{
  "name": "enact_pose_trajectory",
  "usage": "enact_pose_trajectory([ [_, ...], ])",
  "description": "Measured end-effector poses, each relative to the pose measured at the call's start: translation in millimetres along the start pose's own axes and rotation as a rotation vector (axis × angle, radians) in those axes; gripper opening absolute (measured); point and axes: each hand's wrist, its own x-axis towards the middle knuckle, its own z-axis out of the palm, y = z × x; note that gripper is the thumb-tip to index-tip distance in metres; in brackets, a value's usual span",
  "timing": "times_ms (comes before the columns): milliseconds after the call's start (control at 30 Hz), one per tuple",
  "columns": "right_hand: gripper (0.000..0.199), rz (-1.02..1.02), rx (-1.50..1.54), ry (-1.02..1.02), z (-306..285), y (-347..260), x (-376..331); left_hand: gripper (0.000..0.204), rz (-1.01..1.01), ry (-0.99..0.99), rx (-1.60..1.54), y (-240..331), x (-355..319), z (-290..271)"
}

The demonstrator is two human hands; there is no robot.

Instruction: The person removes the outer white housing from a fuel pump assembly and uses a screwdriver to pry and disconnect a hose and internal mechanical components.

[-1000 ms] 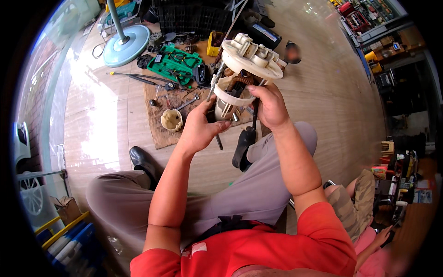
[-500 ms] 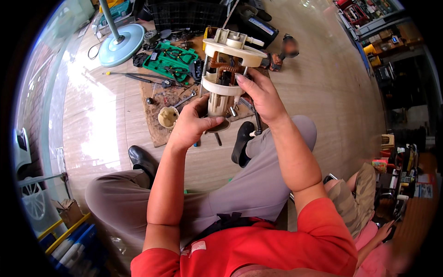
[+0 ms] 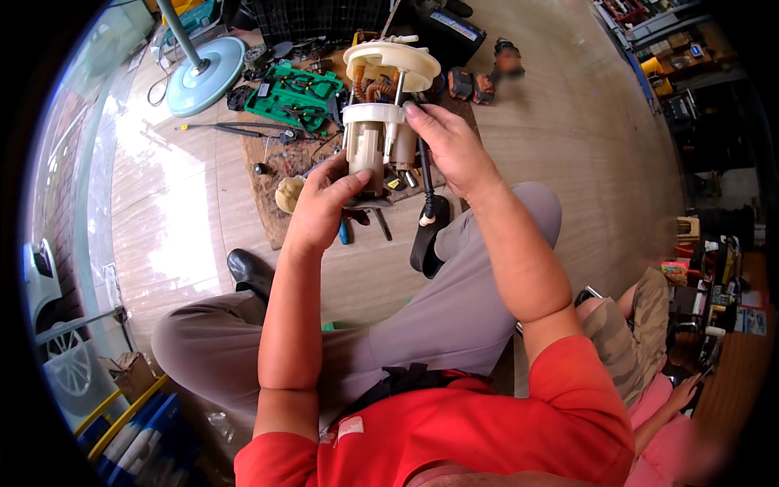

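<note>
Nearest, the person's bent legs in gray trousers spread left and right, with a black left shoe and a black right shoe beyond them. Between and past the shoes, the plastic pump is held up over the near part of a wooden board, roughly upright. The left hand grasps its lower cylinder from the left, thumb across the near face. The right hand grips the right side by the white collar, thumb in front. A black hose hangs just left of the right hand, its pale end over the right shoe; whether they touch, I cannot tell.

A cream cup sits near the board's left edge, just beside the left hand. Pale floor stretches right of the board toward the shelves, giving the right elbow side room. Farther off, a green tool case lies at the board's far left, a drill stands far right, and a black crate borders the far side.
</note>
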Motion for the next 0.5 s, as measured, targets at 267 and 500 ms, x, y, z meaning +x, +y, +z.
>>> enact_pose_trajectory([
  [267, 0.036, 0.082, -0.027, -0.063, -2, -5, -2, 0.048, -0.021, -0.010, -0.056, -4, 2, -7],
  [500, 0.035, -0.005, -0.083, -0.010, 4, -13, -5, 0.053, 0.049, 0.019, -0.162, -1, 3, -1],
])
